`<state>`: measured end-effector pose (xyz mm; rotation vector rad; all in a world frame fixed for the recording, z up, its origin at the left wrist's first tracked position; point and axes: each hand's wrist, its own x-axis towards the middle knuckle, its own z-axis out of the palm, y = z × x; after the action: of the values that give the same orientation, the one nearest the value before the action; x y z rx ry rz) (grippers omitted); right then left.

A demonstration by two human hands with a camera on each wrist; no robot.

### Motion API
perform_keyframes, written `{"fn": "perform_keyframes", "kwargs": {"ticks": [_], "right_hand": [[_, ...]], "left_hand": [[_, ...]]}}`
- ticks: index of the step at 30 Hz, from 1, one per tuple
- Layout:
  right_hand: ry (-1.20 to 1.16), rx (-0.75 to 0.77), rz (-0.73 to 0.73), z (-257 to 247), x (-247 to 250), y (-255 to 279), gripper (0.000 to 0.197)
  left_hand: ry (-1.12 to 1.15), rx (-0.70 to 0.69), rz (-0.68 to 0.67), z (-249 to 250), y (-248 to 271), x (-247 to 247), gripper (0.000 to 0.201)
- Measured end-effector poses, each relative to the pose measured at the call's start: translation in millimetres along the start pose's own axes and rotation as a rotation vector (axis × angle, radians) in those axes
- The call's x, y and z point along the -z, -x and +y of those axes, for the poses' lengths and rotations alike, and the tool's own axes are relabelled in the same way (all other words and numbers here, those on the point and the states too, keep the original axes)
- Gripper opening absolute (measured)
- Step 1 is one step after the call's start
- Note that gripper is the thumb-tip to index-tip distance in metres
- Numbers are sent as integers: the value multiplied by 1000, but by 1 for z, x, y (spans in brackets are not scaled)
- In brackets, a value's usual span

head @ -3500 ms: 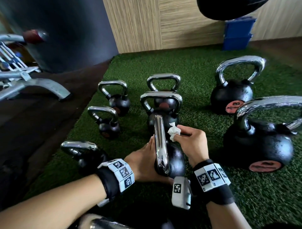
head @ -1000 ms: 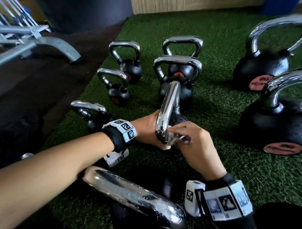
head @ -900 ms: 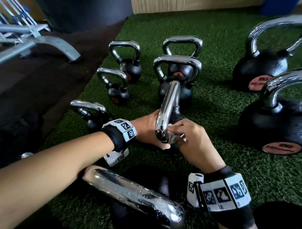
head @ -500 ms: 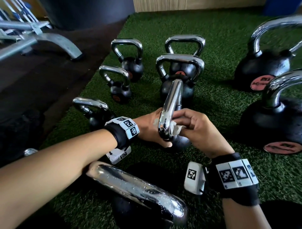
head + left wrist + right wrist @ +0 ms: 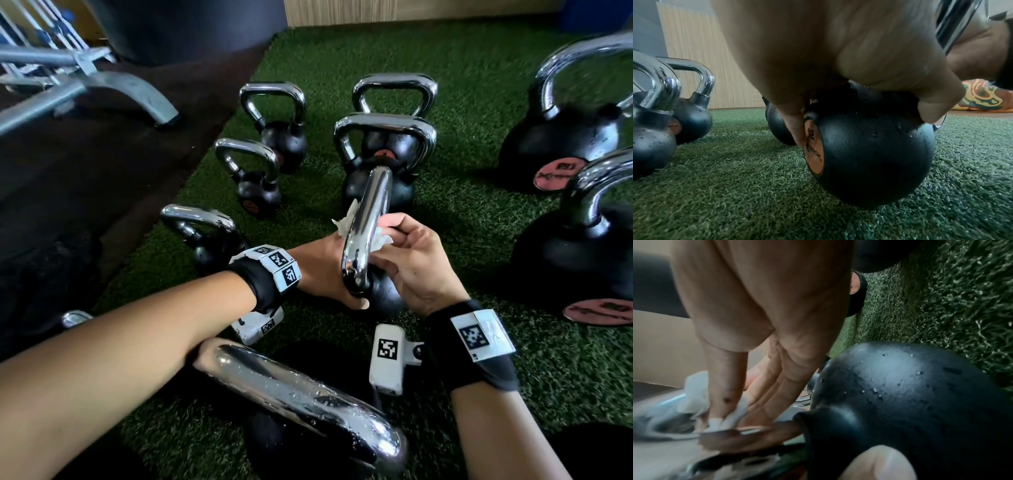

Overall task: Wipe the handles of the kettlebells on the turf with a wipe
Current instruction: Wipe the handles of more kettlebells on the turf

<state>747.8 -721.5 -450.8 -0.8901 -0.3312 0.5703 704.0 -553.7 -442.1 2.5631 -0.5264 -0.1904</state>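
Observation:
A black kettlebell (image 5: 387,294) with a chrome handle (image 5: 368,219) stands on the green turf (image 5: 479,219) at the centre of the head view. My left hand (image 5: 322,270) grips its ball from the left. In the left wrist view my fingers (image 5: 797,129) and thumb curl over the black ball (image 5: 869,154). My right hand (image 5: 407,253) pinches a white wipe (image 5: 346,219) against the middle of the handle's top bar. The right wrist view shows the wipe (image 5: 731,415) pressed on the chrome (image 5: 663,426) beside the wet ball (image 5: 910,394).
Several more kettlebells ring this one. Small ones (image 5: 255,178) stand to the left and two (image 5: 385,147) just behind. Large ones (image 5: 589,253) are on the right. A wet handle (image 5: 301,390) lies under my left forearm. A metal bench frame (image 5: 102,85) sits on the dark floor far left.
My right hand has slid the wipe up the handle, from its near bend to the middle of the bar. My left hand keeps its grip on the ball.

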Motion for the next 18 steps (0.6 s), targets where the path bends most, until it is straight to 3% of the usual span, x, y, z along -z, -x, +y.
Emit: {"fn": "perform_keyframes", "kwargs": {"ticks": [4,11,16,18], "right_hand": [[99,69,5,0,-1,0,33],[314,254,263,-4,0,-23,26],[603,354,231,-8,5,-26,25],[775,402,285,-13,6,-34,23]], "left_hand": [[-7,61,-13,2,-1,1,66],[-41,240,-74,8,1,-1,47],[-81,214,-79,9,0,1,69],[-79,205,-84,7,0,1,62]]}}
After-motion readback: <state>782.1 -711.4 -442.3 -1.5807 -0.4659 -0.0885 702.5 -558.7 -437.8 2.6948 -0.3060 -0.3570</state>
